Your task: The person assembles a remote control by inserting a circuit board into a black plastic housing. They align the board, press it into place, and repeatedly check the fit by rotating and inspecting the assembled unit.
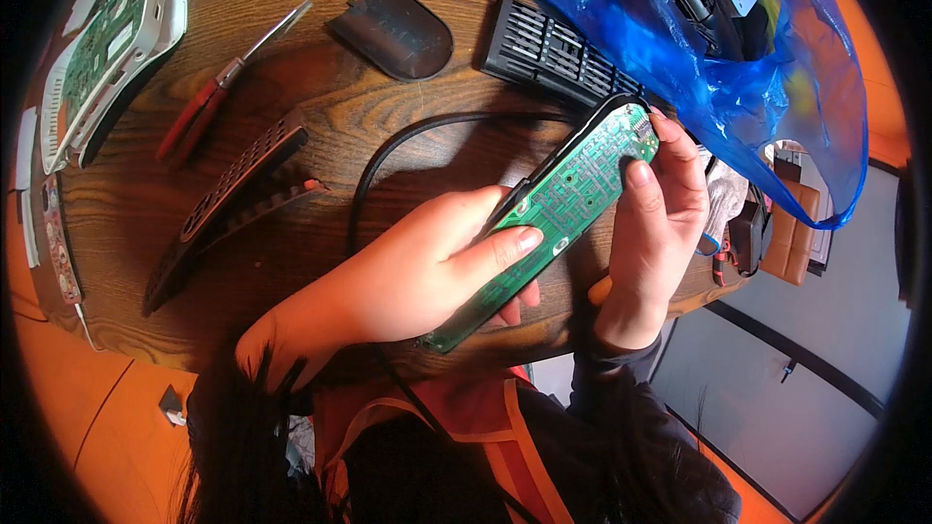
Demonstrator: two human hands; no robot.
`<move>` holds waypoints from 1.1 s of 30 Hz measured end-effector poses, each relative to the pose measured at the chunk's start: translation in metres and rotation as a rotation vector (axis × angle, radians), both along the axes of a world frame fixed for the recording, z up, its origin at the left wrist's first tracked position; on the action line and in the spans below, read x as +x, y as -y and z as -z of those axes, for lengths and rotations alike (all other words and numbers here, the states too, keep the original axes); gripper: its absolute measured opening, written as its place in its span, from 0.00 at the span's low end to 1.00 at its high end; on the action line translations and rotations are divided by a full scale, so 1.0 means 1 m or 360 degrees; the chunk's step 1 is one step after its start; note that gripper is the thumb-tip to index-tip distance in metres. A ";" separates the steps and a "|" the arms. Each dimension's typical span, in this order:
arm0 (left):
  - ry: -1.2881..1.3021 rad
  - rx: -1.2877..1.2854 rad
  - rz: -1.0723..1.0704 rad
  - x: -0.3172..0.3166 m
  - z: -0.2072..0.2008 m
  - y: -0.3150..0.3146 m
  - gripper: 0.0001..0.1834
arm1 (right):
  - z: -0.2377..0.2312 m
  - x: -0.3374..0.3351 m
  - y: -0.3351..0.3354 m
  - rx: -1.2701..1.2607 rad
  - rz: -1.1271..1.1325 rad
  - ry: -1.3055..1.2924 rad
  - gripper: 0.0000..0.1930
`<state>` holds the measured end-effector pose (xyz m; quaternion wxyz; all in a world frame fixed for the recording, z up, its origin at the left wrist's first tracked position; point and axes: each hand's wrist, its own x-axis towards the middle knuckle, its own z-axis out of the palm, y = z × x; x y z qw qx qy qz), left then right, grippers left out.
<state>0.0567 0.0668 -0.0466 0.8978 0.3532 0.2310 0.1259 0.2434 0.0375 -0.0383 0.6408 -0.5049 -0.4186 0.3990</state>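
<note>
A long green circuit board (pixel 573 196) lies tilted between my hands, with a black plastic shell (pixel 573 139) along its far edge. It looks like the inside of a remote control. My left hand (pixel 456 257) wraps its middle, thumb on the board's face and fingertips showing underneath. At the upper right end my right hand (pixel 655 204) pinches the board's tip between thumb and fingers. To the left, a remote's black cover (pixel 228 180) with button holes stands tilted on the table. A smaller dark rounded cover (pixel 396 31) lies beyond my hands.
A red-handled screwdriver (pixel 218 87) lies at the left, near a white casing with a circuit board (pixel 112 49). A black bit set (pixel 553 49) and a blue plastic bag (pixel 777 87) with items occupy the back right. A black cable (pixel 374 165) curves across the wooden table (pixel 291 58).
</note>
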 end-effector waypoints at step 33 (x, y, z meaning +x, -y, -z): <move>0.0248 -0.0257 -0.0310 0.002 -0.004 -0.004 0.13 | -0.003 -0.009 0.003 0.0293 -0.0033 0.0822 0.13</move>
